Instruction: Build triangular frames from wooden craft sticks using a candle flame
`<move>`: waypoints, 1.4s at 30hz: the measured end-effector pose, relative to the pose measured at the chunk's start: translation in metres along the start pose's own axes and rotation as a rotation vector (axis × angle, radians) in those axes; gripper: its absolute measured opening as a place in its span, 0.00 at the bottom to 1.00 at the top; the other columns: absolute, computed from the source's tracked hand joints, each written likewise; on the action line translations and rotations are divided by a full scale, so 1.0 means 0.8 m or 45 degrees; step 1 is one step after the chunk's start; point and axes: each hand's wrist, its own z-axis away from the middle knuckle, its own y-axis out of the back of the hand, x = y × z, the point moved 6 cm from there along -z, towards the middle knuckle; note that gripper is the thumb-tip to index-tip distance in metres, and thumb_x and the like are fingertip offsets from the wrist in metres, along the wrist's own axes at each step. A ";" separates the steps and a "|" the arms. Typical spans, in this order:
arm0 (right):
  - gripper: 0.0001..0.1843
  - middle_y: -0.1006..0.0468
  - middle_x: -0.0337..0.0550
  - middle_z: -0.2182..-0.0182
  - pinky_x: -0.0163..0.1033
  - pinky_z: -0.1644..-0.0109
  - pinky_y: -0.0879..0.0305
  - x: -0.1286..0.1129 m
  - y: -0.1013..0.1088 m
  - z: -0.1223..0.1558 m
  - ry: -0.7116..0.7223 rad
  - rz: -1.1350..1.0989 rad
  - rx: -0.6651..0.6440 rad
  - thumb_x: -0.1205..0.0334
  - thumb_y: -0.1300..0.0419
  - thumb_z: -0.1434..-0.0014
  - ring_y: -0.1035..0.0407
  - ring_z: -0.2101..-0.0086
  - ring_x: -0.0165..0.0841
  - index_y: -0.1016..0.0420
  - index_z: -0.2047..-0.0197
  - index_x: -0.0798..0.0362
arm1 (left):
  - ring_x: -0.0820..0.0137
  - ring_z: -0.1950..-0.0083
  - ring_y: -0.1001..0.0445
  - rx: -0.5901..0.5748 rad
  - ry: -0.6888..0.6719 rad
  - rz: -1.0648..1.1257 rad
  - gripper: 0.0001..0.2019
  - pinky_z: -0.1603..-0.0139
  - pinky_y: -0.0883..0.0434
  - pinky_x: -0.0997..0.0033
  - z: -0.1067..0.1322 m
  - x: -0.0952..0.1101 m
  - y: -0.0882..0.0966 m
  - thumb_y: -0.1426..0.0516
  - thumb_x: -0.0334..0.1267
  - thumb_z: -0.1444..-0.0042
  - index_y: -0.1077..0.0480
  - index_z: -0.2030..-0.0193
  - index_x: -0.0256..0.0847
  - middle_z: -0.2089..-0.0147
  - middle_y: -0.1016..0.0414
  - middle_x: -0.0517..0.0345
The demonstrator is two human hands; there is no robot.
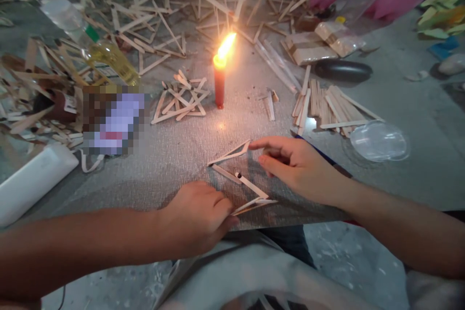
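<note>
Two sticks (254, 202) sit pinched in my left hand (198, 215) — my right hand (296, 167), fingers loose, touches the frame (229, 155) at its top — mid-assembly, I judge, needing careful alignment next.

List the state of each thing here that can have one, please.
candle, lit, standing upright.
stick frame, lying flat, touched by both hands.
left hand, fingers pinched on the frame's near corner.
right hand, open, forefinger on the frame's far tip.
oil bottle, capped, lying on its side.
loose sticks, piled, untouched.
</note>
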 end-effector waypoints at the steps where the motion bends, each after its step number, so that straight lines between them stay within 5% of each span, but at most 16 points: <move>1: 0.11 0.28 0.33 0.76 0.36 0.73 0.41 -0.001 0.005 0.001 0.058 0.051 0.092 0.55 0.39 0.33 0.35 0.76 0.30 0.23 0.50 0.49 | 0.64 0.74 0.25 -0.008 0.000 0.006 0.15 0.72 0.31 0.62 0.001 0.000 -0.001 0.48 0.39 0.30 0.29 0.69 0.39 0.74 0.24 0.56; 3: 0.08 0.26 0.35 0.73 0.36 0.70 0.39 -0.006 0.009 0.002 0.177 0.153 0.168 0.54 0.39 0.32 0.33 0.73 0.30 0.24 0.57 0.50 | 0.63 0.72 0.23 -0.035 0.005 0.024 0.14 0.70 0.29 0.62 0.002 -0.002 -0.002 0.48 0.40 0.30 0.27 0.65 0.38 0.71 0.21 0.54; 12: 0.18 0.32 0.36 0.79 0.38 0.71 0.47 -0.011 -0.015 0.000 0.309 0.629 -0.073 0.58 0.49 0.27 0.39 0.77 0.30 0.33 0.70 0.51 | 0.63 0.73 0.23 -0.034 -0.007 0.013 0.13 0.71 0.29 0.61 0.001 -0.003 -0.002 0.46 0.40 0.31 0.29 0.66 0.38 0.72 0.21 0.55; 16: 0.12 0.22 0.43 0.65 0.39 0.62 0.34 -0.015 -0.020 0.000 0.446 0.538 -0.111 0.67 0.48 0.30 0.29 0.66 0.34 0.23 0.59 0.52 | 0.63 0.76 0.24 -0.019 -0.006 0.002 0.14 0.73 0.29 0.60 0.001 -0.002 -0.002 0.47 0.41 0.31 0.29 0.68 0.39 0.73 0.22 0.56; 19: 0.17 0.24 0.48 0.56 0.42 0.54 0.28 -0.019 -0.018 0.003 0.528 0.438 -0.086 0.71 0.48 0.33 0.27 0.58 0.36 0.20 0.50 0.51 | 0.62 0.75 0.23 -0.040 0.004 -0.006 0.14 0.73 0.29 0.60 0.002 -0.003 -0.004 0.46 0.41 0.31 0.29 0.67 0.39 0.73 0.22 0.57; 25: 0.17 0.24 0.49 0.56 0.50 0.47 0.26 -0.025 -0.021 0.006 0.535 0.464 -0.124 0.72 0.45 0.35 0.28 0.53 0.40 0.16 0.53 0.50 | 0.62 0.75 0.23 -0.054 -0.006 -0.003 0.13 0.72 0.29 0.60 0.001 -0.002 -0.006 0.46 0.41 0.32 0.28 0.66 0.38 0.73 0.21 0.56; 42: 0.18 0.24 0.49 0.52 0.47 0.43 0.28 -0.021 -0.025 0.005 0.528 0.412 -0.154 0.77 0.45 0.37 0.28 0.50 0.39 0.18 0.51 0.54 | 0.62 0.76 0.24 0.009 -0.020 0.017 0.15 0.73 0.29 0.60 0.002 -0.003 0.000 0.46 0.41 0.32 0.29 0.71 0.40 0.76 0.23 0.57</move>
